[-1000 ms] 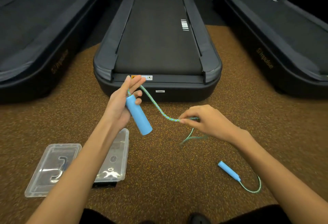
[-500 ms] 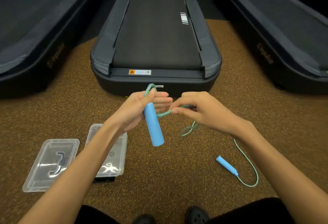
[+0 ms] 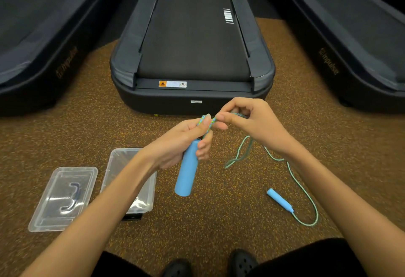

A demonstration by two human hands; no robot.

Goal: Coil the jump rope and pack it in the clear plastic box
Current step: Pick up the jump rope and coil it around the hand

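Step in hand: judged from the pictures, the first loop of the coil is being laid against the held handle; most of the jump rope is not yet gathered.
Doing it well: each loop is best kept the same length as the handle, so the bundle will fit the box; the left thumb should trap every new turn before the right hand slides back along the cord for more; draw slack gently, so the far handle trails over the floor without snagging.
Left hand [image 3: 186, 143]: its grip is closed round the top of the near blue handle [image 3: 186, 171], which hangs down and slightly toward the person; thumb and forefinger also pinch the cord where it leaves the handle.
Right hand [image 3: 252, 121]: fingers curled in a narrow pinch on the braided cord [image 3: 291, 173], fingertips just beside the left thumb.
Jump rope: one short stretch is held between the two hands; the rest drops from the right hand, makes a loose bend near the floor and runs to the second blue handle [image 3: 280, 200], which lies on the speckled floor [image 3: 219, 222] to the right, well apart from the box.
Clear plastic box [image 3: 127, 173]: open on the floor under the left forearm, partly hidden by it; nothing of the rope is in it.
Lid [image 3: 63, 197]: lies flat just beside the box, on its left.
Beyond: a treadmill [image 3: 192, 35] stands straight ahead.
Risk: a loose pinch could let the loop spring open.
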